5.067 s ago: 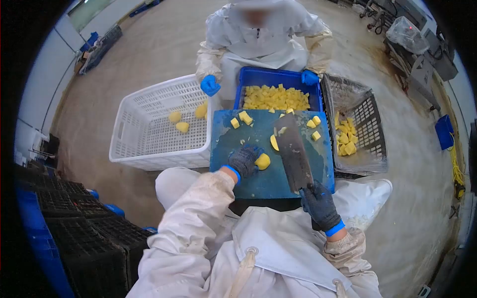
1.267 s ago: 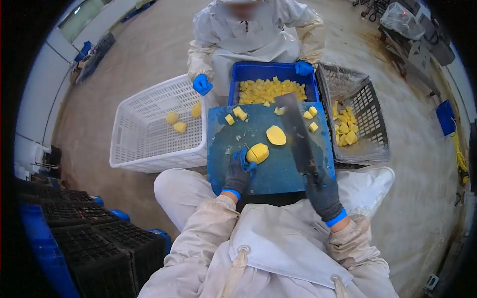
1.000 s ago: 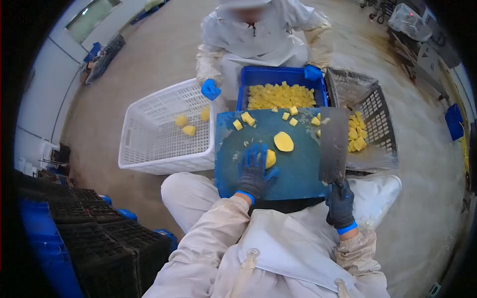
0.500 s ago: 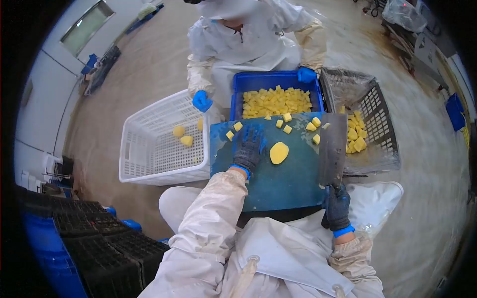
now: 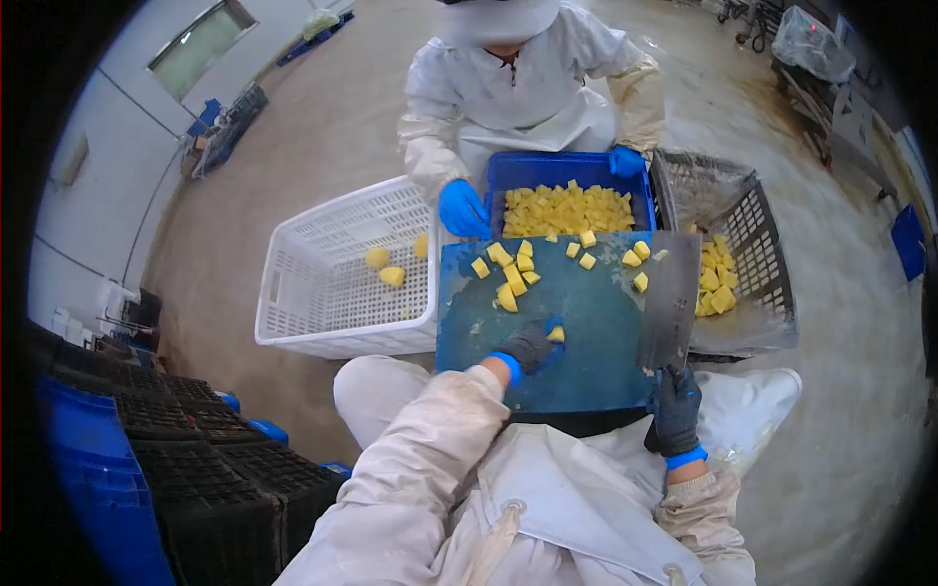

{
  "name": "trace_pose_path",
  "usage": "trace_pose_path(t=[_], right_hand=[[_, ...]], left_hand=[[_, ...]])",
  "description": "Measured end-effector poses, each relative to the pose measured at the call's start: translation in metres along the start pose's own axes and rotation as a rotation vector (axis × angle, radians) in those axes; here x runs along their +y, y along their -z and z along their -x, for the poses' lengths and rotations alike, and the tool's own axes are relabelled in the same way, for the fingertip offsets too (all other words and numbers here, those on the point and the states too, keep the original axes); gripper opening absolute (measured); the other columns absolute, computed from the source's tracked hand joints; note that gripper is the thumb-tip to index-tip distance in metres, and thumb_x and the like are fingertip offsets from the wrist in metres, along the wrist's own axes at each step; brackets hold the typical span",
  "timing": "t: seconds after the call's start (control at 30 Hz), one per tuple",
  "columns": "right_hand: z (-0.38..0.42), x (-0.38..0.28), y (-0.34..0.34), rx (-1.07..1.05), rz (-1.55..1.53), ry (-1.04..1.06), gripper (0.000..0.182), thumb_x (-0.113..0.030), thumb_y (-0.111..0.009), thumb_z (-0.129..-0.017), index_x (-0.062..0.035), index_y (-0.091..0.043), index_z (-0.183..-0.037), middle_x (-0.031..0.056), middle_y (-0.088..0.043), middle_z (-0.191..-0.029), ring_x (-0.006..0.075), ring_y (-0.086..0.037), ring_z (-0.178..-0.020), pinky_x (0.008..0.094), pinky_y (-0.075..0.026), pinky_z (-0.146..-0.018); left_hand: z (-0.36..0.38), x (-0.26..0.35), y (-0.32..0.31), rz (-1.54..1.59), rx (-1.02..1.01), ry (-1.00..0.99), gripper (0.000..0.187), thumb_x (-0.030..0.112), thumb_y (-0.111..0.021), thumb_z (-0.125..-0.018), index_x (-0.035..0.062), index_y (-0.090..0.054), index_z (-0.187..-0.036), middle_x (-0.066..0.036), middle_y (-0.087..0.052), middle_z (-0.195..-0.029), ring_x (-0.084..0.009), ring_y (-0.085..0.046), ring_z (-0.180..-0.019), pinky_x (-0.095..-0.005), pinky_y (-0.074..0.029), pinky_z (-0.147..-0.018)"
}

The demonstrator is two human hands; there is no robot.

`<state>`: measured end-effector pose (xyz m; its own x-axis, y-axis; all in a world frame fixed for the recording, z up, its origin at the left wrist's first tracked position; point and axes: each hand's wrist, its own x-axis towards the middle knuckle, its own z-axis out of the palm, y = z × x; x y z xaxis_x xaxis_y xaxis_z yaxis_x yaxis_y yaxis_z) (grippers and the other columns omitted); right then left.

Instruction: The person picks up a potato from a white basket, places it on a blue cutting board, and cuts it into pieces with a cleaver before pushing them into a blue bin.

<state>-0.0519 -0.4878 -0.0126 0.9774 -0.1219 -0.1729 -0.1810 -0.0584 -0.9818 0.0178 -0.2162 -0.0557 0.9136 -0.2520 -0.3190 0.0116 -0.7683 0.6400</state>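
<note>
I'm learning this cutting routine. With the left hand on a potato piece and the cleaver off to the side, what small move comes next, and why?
Probably bring the cleaver back over the potato piece. The left hand grips that piece on the cutting board, while the right hand holds the blade at the board's right edge, away from it.

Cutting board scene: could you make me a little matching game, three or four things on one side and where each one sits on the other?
Things:
1. cleaver
2. blue tub
3. white crate
4. left hand

Places:
A. left of the cutting board, a few yellow pieces inside
B. at the board's right edge, gripped by the right hand
C. on the board, covering a yellow piece
D. beyond the board's far edge, full of yellow cubes

Pairs: 1-B, 2-D, 3-A, 4-C
</note>
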Motion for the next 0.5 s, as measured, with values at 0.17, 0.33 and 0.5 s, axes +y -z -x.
trace_pose_path(t=[0.17, 0.33, 0.5], right_hand=[[0.003, -0.003, -0.003, -0.057, 0.099, 0.03, 0.02, -0.009, -0.055, -0.087, -0.0004, -0.058, -0.105, 0.0029, -0.058, -0.069, 0.0106, -0.048, -0.053, 0.0291, -0.041, -0.047], [0.02, -0.018, -0.007, -0.213, 0.406, 0.21, 0.015, -0.014, -0.058, -0.085, -0.0026, -0.059, -0.094, 0.0083, -0.058, -0.063, 0.0212, -0.055, -0.055, 0.0342, -0.043, -0.05], [0.029, -0.034, -0.023, -0.325, 0.801, 0.39, 0.018, -0.021, -0.059, -0.081, -0.004, -0.059, -0.086, 0.0195, -0.06, -0.066, 0.0365, -0.06, -0.064, 0.0443, -0.045, -0.054]], left_hand=[[0.015, -0.007, 0.036, -0.235, -0.358, -0.07, 0.039, 0.032, -0.06, -0.081, 0.0162, -0.056, -0.116, -0.021, -0.053, -0.119, -0.0376, -0.053, -0.107, -0.0427, -0.043, -0.09], [0.029, -0.025, 0.007, -0.231, 0.284, -0.133, 0.042, 0.029, -0.063, -0.078, 0.0101, -0.055, -0.115, -0.022, -0.052, -0.116, -0.039, -0.052, -0.105, -0.0439, -0.041, -0.091], [0.063, -0.034, -0.019, -0.1, 0.637, -0.011, 0.04, 0.029, -0.064, -0.079, 0.0044, -0.055, -0.11, -0.02, -0.055, -0.109, -0.0374, -0.052, -0.103, -0.0433, -0.042, -0.088]])
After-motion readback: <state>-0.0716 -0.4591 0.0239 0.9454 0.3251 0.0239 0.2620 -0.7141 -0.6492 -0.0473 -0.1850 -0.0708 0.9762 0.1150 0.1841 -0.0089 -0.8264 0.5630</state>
